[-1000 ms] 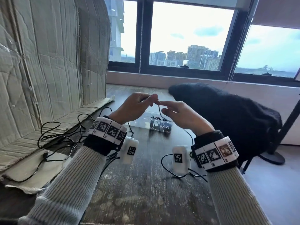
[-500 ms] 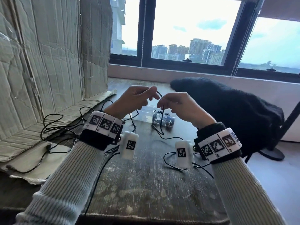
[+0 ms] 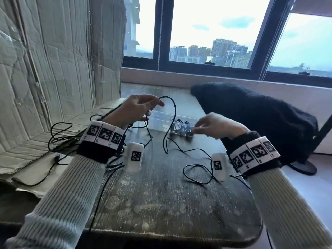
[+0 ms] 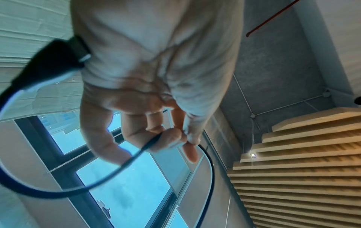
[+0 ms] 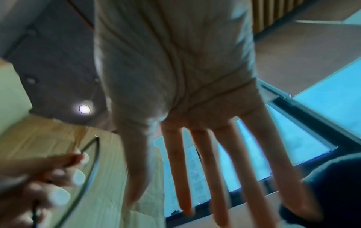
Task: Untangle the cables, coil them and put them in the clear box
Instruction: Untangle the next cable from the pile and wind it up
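A high-rise office-like room: dark-framed window (image 3: 212, 33) over city towers, worn dark wooden counter (image 3: 161, 194), slatted wooden ceiling (image 4: 302, 162).

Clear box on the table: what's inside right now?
The clear box holds dark coiled cables at its right end. The right hand covers that corner, so their count is unclear.
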Demonstrator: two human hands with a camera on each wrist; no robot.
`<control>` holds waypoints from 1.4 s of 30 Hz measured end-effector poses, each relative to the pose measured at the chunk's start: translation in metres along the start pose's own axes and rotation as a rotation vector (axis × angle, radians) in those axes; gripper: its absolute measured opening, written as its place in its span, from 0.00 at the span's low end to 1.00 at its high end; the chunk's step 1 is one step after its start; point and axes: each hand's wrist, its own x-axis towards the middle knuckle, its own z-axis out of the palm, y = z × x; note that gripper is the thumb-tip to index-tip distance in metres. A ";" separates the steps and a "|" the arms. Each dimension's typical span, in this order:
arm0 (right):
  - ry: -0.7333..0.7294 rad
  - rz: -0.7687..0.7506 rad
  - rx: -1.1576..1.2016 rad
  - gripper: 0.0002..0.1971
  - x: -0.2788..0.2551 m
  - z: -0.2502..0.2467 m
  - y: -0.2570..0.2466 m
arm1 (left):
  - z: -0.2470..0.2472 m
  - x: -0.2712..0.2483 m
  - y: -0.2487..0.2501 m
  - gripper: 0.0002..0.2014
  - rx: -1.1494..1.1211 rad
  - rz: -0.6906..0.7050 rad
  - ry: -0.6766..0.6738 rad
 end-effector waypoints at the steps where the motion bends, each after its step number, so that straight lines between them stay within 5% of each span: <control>1: -0.127 0.089 -0.171 0.24 -0.003 0.002 0.004 | 0.000 -0.001 0.001 0.10 0.033 0.008 -0.003; 5: -0.576 0.326 -0.464 0.48 -0.008 0.025 0.025 | 0.005 -0.005 0.006 0.09 0.097 0.014 0.020; 8: -0.655 0.338 -0.519 0.51 -0.016 0.048 0.031 | 0.013 -0.011 0.008 0.09 0.092 0.005 0.064; 12: -0.530 0.176 -0.614 0.37 -0.022 0.061 0.013 | 0.025 -0.022 0.006 0.10 0.052 -0.030 0.088; 17: -0.485 -0.021 -0.401 0.02 -0.016 0.081 -0.012 | 0.033 -0.039 -0.001 0.10 -0.059 -0.070 0.169; 20: -0.377 -0.158 -0.376 0.04 -0.006 0.082 -0.034 | 0.035 -0.045 -0.003 0.09 -0.131 -0.092 0.233; 22: -0.177 -0.204 -0.203 0.05 0.002 0.068 -0.050 | 0.035 -0.045 0.000 0.11 -0.159 -0.080 0.301; 24: 0.017 -0.231 -0.119 0.16 0.004 0.047 -0.064 | 0.033 -0.043 0.005 0.13 -0.197 -0.054 0.373; 26: 0.077 -0.264 -0.122 0.32 0.001 0.023 -0.071 | 0.031 -0.042 0.013 0.13 -0.215 -0.016 0.412; 28: 0.119 -0.301 -0.145 0.38 -0.009 0.000 -0.077 | 0.030 -0.042 0.018 0.12 -0.188 0.017 0.397; 32: 0.200 -0.292 0.179 0.34 -0.026 -0.006 -0.073 | 0.035 -0.051 0.018 0.12 -0.068 0.028 0.198; 36: 0.302 -0.271 0.367 0.10 -0.051 0.010 -0.059 | 0.050 -0.055 0.009 0.11 -0.041 0.089 0.147; 39: 0.345 -0.228 0.498 0.08 -0.062 0.023 -0.043 | 0.053 -0.053 0.003 0.08 -0.025 0.101 0.077; 42: 0.454 -0.252 0.570 0.08 -0.065 0.031 -0.031 | 0.051 -0.051 -0.001 0.08 0.117 0.068 -0.184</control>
